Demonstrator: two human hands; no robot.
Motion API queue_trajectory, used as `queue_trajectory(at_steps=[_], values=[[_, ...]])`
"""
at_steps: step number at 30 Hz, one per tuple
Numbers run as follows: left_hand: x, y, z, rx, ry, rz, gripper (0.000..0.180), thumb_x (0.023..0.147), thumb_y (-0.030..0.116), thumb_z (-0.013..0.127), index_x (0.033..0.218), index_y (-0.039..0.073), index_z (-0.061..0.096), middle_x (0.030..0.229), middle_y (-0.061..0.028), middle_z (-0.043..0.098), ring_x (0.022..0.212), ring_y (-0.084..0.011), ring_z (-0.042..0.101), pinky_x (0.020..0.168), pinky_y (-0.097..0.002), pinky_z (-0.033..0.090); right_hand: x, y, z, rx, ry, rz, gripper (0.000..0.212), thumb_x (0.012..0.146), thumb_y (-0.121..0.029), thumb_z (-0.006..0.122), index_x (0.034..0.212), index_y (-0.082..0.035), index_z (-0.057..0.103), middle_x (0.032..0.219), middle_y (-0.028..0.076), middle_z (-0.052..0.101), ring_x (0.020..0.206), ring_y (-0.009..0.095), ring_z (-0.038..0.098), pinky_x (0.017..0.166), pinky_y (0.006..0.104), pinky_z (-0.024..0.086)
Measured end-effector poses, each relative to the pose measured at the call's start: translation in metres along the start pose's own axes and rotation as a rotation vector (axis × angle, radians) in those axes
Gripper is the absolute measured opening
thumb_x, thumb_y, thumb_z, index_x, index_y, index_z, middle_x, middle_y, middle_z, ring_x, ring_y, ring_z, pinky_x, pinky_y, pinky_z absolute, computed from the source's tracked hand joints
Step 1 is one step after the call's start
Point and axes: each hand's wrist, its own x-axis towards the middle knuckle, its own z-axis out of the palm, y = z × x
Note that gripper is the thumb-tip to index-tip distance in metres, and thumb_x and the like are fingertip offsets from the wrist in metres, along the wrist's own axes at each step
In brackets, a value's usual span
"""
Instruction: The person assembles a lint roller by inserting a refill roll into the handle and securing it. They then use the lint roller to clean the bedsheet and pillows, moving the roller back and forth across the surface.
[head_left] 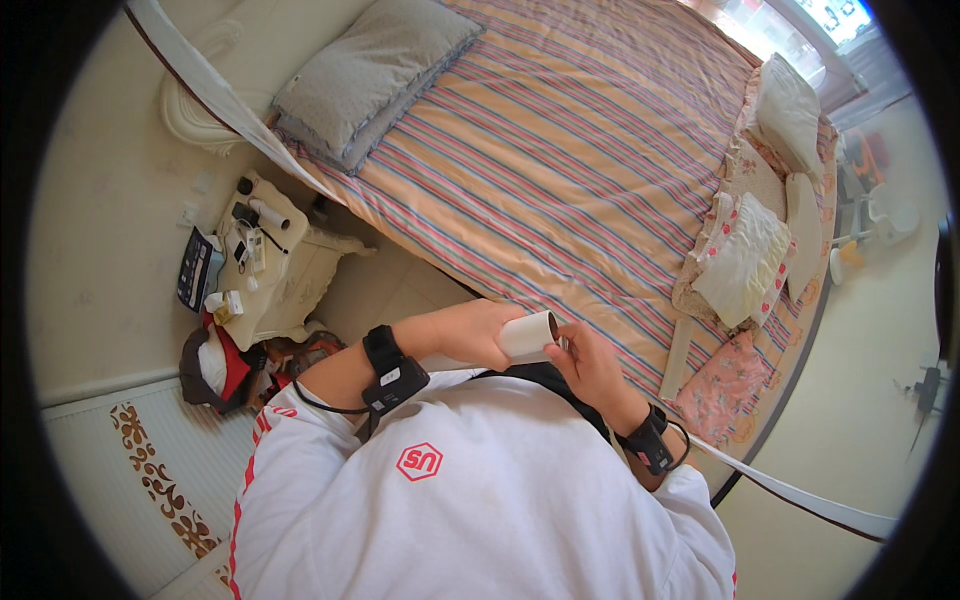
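Left hand (470,335): my fingers wrapped around the white cardboard tube (528,333), gripping its closed end.
Right hand (590,365): fingers loosely curled, touching the tube's open end.
Tube axis: roughly level, running left to right between both hands.
Location: at chest height, over the striped bed (560,160) edge.
Nearer hand: left, carrying it.
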Motion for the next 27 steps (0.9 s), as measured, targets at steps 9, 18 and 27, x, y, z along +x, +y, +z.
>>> queue_trajectory(at_steps=[9,18,27], values=[[0.005,-0.019,-0.007,-0.146,-0.206,0.051,0.046,0.063,0.006,0.067,0.107,0.004,0.055,0.094,-0.0057,0.061,0.088,-0.0164,0.057,0.08,-0.0293,0.047,0.005,-0.001,0.0,-0.048,-0.024,-0.047,0.03,0.085,-0.03,0.071,0.092,-0.004,0.058,0.069,0.011,0.057,0.058,0.028,0.055,0.053,0.0355,0.043],[0.007,-0.039,0.0,-0.253,-0.247,0.01,0.052,0.066,0.007,0.067,0.116,0.005,0.053,0.102,-0.004,0.059,0.095,-0.0139,0.054,0.086,-0.0289,0.045,0.002,0.005,0.007,-0.019,0.017,-0.025,0.024,0.083,-0.021,0.073,0.092,-0.004,0.059,0.068,0.01,0.058,0.056,0.024,0.056,0.051,0.0332,0.044],[0.006,-0.046,0.009,-0.458,-0.146,-0.122,0.057,0.067,0.009,0.067,0.121,0.003,0.052,0.109,-0.0047,0.059,0.099,-0.0133,0.053,0.09,-0.0278,0.043,0.006,0.006,0.008,0.046,0.03,0.048,0.029,0.081,-0.018,0.076,0.099,-0.005,0.057,0.075,0.005,0.058,0.051,0.015,0.047,0.047,0.0276,0.039]])
